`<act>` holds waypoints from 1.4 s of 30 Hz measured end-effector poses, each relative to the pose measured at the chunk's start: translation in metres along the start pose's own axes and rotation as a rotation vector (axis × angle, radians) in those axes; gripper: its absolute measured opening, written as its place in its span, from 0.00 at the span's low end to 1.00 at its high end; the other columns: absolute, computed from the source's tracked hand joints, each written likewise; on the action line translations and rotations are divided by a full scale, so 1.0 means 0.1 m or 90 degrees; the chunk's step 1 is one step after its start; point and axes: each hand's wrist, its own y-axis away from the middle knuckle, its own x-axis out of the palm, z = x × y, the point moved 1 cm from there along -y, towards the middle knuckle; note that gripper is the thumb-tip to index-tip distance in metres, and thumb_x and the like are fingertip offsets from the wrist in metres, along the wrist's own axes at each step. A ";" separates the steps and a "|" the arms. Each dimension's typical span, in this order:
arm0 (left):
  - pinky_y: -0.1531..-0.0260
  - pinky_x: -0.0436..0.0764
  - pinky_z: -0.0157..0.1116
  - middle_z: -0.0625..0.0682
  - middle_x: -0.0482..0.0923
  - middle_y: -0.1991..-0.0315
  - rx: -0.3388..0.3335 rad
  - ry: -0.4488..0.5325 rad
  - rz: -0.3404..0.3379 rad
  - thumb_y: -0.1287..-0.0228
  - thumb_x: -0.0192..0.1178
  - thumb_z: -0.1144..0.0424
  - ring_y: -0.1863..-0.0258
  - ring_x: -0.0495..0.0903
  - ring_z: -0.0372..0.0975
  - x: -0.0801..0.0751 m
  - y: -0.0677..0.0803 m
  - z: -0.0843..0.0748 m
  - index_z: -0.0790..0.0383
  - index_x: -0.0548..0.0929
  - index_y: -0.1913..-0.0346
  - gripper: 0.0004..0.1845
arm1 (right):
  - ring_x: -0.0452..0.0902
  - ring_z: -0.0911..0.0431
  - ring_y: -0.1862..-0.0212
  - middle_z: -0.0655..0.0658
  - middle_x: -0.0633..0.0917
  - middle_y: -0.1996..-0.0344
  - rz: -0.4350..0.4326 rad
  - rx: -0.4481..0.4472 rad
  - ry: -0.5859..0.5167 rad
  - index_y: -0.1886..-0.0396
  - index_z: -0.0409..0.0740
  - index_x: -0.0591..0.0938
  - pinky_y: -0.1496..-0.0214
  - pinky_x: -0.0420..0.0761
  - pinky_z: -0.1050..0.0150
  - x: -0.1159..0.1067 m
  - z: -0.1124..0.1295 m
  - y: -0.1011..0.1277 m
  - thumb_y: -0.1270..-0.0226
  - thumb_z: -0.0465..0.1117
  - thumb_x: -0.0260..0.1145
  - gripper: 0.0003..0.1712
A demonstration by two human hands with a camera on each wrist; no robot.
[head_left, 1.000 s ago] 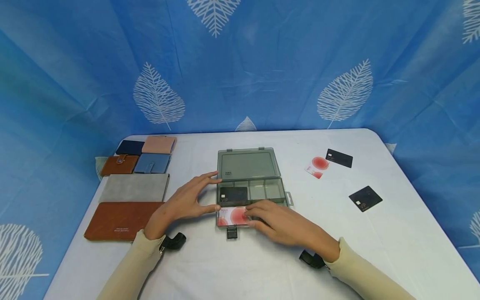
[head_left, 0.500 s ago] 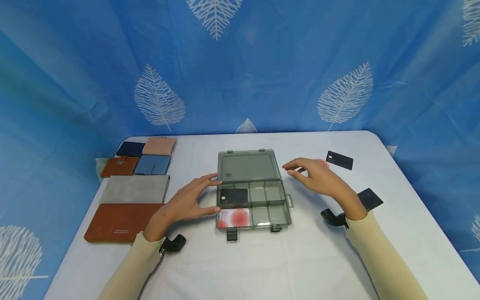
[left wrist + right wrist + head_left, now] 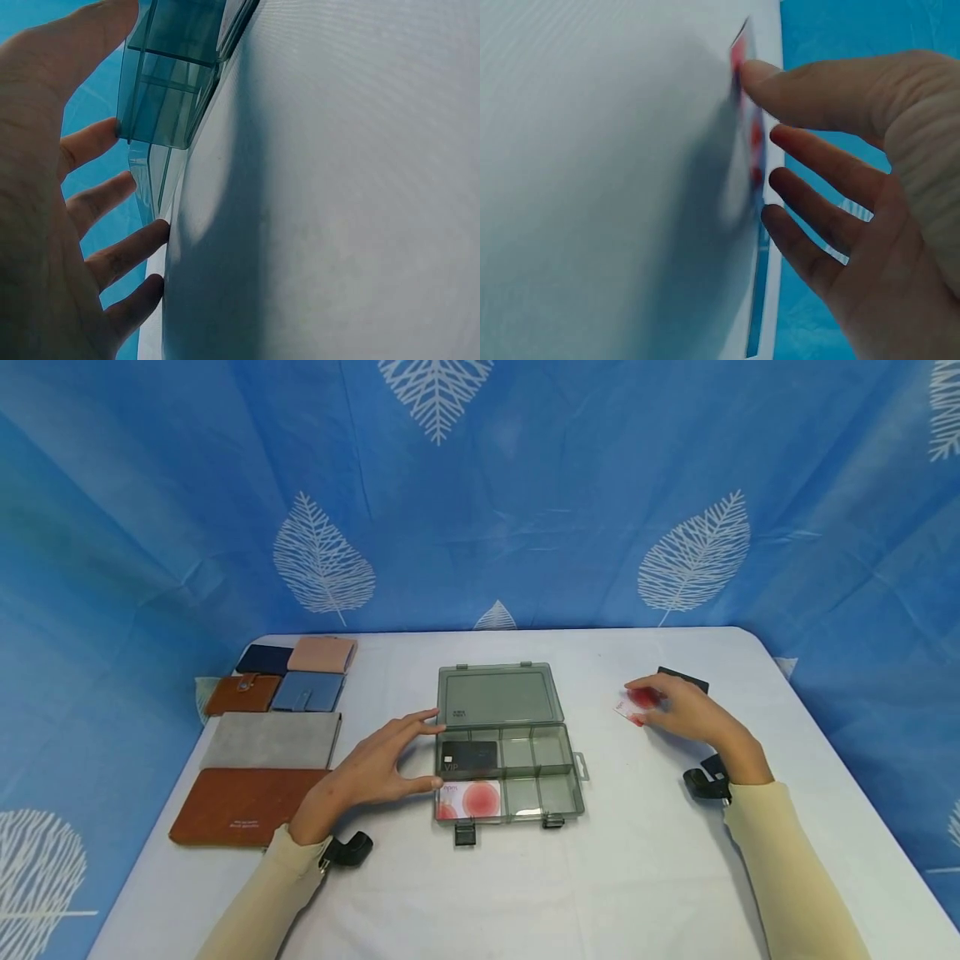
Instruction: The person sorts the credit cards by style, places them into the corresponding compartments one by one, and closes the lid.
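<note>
A grey see-through compartment box lies in the middle of the white table with its lid folded back. In its left cells are a black VIP card and a white card with a red disc. My left hand braces the box's left side with thumb and forefinger spread; the left wrist view shows those fingers straight against the box. My right hand rests its fingertips on a second white-and-red card on the table at the right, thumb at that card's edge.
A black card lies just behind my right hand, partly hidden. Several wallets lie at the left: navy, pink, small brown, blue, long grey and long brown. A blue leaf-print cloth hangs behind.
My right hand left the white-and-red card in the box's front left cell, swung right across the table and came down on the other white-and-red card. My left hand stayed at the box.
</note>
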 end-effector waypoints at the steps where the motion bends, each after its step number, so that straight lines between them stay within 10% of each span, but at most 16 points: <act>1: 0.28 0.68 0.67 0.49 0.60 0.15 0.000 -0.001 -0.001 0.38 0.76 0.38 0.18 0.62 0.54 0.00 0.00 0.00 0.48 0.74 0.21 0.45 | 0.78 0.33 0.39 0.27 0.82 0.37 0.000 -0.005 -0.003 0.30 0.31 0.79 0.33 0.76 0.31 0.01 -0.03 0.00 0.32 0.27 0.75 0.31; 21: 0.28 0.69 0.66 0.50 0.61 0.15 0.008 -0.004 -0.004 0.38 0.76 0.39 0.19 0.63 0.55 -0.01 -0.01 -0.02 0.49 0.75 0.22 0.44 | 0.62 0.26 0.28 0.23 0.74 0.29 0.064 0.083 0.055 0.25 0.34 0.76 0.27 0.63 0.22 -0.08 -0.13 0.05 0.32 0.40 0.80 0.39; 42: 0.27 0.68 0.66 0.51 0.61 0.16 0.012 0.007 -0.008 0.38 0.76 0.39 0.18 0.63 0.55 0.01 -0.01 0.01 0.50 0.74 0.21 0.44 | 0.67 0.31 0.38 0.28 0.82 0.44 0.037 0.115 0.015 0.37 0.39 0.82 0.36 0.73 0.26 -0.11 -0.20 0.05 0.34 0.40 0.81 0.28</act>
